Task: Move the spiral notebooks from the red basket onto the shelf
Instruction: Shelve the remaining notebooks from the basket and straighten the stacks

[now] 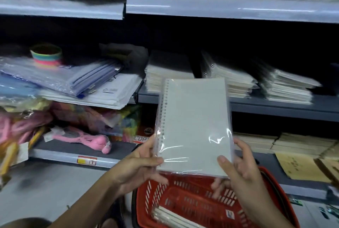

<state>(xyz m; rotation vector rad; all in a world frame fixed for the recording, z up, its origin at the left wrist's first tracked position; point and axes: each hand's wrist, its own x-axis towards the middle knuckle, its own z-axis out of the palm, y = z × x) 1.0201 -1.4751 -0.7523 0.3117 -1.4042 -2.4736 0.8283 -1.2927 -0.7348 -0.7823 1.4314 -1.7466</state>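
Both hands gripped a wrapped notebook (194, 127) above the red basket (183, 200).
Left hand (141, 165) and right hand (236, 165) pinched its lower edges; laying it squarely on the shelf (275, 105) stack would serve best.

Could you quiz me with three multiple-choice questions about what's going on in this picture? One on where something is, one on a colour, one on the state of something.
1. Where is the notebook that is being held?
A. Lifted above the basket, in front of the shelves
B. Lying flat on the floor
C. Inside the basket

2. What colour is the basket?
A. Blue
B. Red
C. Green

3. How is the held notebook gripped?
A. By one hand only
B. By both hands at its lower edge
C. By no hand

Answers: 1 A, it stands upright above the basket's rim. 2 B, its slotted walls are red. 3 B, the left hand and right hand grip its lower corners.
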